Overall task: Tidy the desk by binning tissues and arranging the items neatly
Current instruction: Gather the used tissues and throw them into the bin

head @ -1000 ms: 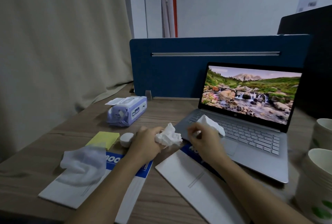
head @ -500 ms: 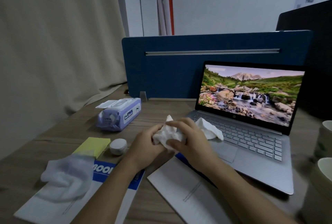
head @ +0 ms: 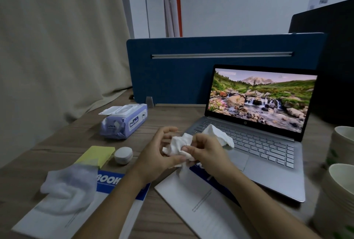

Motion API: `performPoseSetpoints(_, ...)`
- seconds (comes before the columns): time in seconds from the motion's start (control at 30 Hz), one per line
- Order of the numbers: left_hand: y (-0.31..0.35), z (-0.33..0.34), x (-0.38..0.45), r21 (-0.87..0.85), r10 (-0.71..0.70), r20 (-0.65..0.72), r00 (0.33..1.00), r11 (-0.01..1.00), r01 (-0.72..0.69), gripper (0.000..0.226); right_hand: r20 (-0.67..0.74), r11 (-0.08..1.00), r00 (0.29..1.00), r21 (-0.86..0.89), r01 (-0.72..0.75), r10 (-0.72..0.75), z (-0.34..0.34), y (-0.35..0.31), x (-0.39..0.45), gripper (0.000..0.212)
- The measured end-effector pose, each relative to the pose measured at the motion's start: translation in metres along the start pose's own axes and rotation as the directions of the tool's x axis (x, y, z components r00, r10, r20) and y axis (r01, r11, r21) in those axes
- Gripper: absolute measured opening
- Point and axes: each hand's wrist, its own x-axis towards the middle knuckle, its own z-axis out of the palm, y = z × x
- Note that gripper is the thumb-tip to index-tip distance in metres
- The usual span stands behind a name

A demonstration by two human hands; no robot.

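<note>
Wood-grain tabletop point(head: 172, 112) fills the lower frame, backed at centre by a blue divider panel point(head: 191, 78), with a beige curtain point(head: 57, 37) down the left side and a pale wall at upper right. An open silver laptop point(head: 268, 162) sits right of centre, its screen showing a waterfall scene. At the right edge stand stacked paper cups point(head: 339, 191). Two white booklets with blue bands lie at the bottom — one point(head: 57, 219) at lower left, the other point(head: 201, 210) at lower centre, its far end against the laptop's front edge.

A limp white tissue point(head: 69, 191) rests on the left booklet. A purple wet-wipe pack point(head: 124, 122) with its lid open sits left of centre; nearer, a yellow sticky-note pad point(head: 95, 155) lies just beside a small white round case point(head: 123, 155).

Mid-frame, above the tabletop, the left hand point(head: 159, 154) and right hand point(head: 206, 150) meet around a crumpled tissue point(head: 180, 146) — both closed on it, the left fingers loosely curled. A second tissue point(head: 220, 135) juts behind the right hand over the keyboard; whether it is held I cannot tell.
</note>
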Motion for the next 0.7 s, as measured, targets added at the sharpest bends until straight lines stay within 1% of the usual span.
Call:
performPoseSetpoints(0.1,0.0,-0.001,-0.001,0.02,0.016,0.025,1.0,1.0,-0.016,0.045,0.047,0.996,0.998,0.071,-0.053,0.05,0.003,0.001,-0.002,0.018)
performPoseSetpoints(0.17,-0.001,-0.001,-0.001,0.052,0.003,-0.005,1.0,0.999,-0.003,0.031,0.024,0.99,0.996,0.109,-0.088,0.086,0.002,0.002,-0.001,0.016)
performPoseSetpoints(0.2,-0.002,-0.001,-0.001,0.074,-0.004,-0.032,0.999,0.997,0.006,0.027,-0.001,0.991,0.995,0.095,-0.097,0.097,0.001,0.002,-0.001,0.011)
performPoseSetpoints(0.23,-0.003,-0.001,0.0,0.091,-0.011,-0.059,0.998,0.996,0.017,0.025,-0.048,0.996,0.995,0.01,-0.086,0.087,-0.001,0.004,0.001,0.007)
performPoseSetpoints(0.27,-0.004,-0.001,0.001,0.101,-0.024,-0.085,0.996,0.994,0.032,0.024,-0.118,0.985,0.993,-0.162,-0.051,0.032,-0.007,0.007,0.004,0.004)
performPoseSetpoints(0.3,-0.005,-0.003,0.001,0.11,-0.036,-0.111,0.993,0.993,0.049,0.024,-0.184,0.93,0.981,-0.366,-0.015,-0.056,-0.015,0.009,0.007,0.006)
performPoseSetpoints(0.33,-0.007,-0.004,0.002,0.12,-0.045,-0.134,0.99,0.991,0.061,0.023,-0.237,0.844,0.959,-0.536,0.003,-0.154,-0.023,0.011,0.01,0.009)
performPoseSetpoints(0.37,-0.008,-0.005,0.002,0.13,-0.045,-0.151,0.987,0.989,0.065,0.023,-0.275,0.761,0.933,-0.649,-0.003,-0.231,-0.032,0.013,0.013,0.014)
performPoseSetpoints(0.4,-0.009,-0.006,0.002,0.136,-0.04,-0.163,0.986,0.989,0.063,0.024,-0.302,0.693,0.914,-0.72,-0.034,-0.269,-0.042,0.015,0.015,0.022)
performPoseSetpoints(0.43,-0.01,-0.006,0.003,0.134,-0.036,-0.17,0.985,0.989,0.059,0.024,-0.321,0.64,0.907,-0.764,-0.078,-0.273,-0.05,0.019,0.018,0.029)
performPoseSetpoints(0.5,-0.01,-0.006,0.004,0.13,-0.036,-0.18,0.983,0.99,0.06,0.024,-0.297,0.552,0.933,-0.821,-0.142,-0.201,-0.059,0.024,0.022,0.04)
performPoseSetpoints(0.53,-0.01,-0.006,0.004,0.137,-0.037,-0.185,0.982,0.989,0.063,0.024,-0.261,0.512,0.953,-0.846,-0.149,-0.154,-0.059,0.027,0.023,0.042)
performPoseSetpoints(0.57,-0.011,-0.007,0.005,0.149,-0.035,-0.189,0.981,0.987,0.064,0.024,-0.223,0.483,0.967,-0.865,-0.138,-0.124,-0.057,0.029,0.023,0.04)
performPoseSetpoints(0.63,-0.01,-0.008,0.004,0.17,-0.03,-0.199,0.98,0.983,0.065,0.022,-0.177,0.478,0.974,-0.874,-0.088,-0.144,-0.052,0.028,0.022,0.025)
performPoseSetpoints(0.7,-0.01,-0.009,0.003,0.18,-0.027,-0.213,0.977,0.981,0.066,0.02,-0.173,0.527,0.973,-0.847,-0.066,-0.156,-0.049,0.023,0.021,0.017)
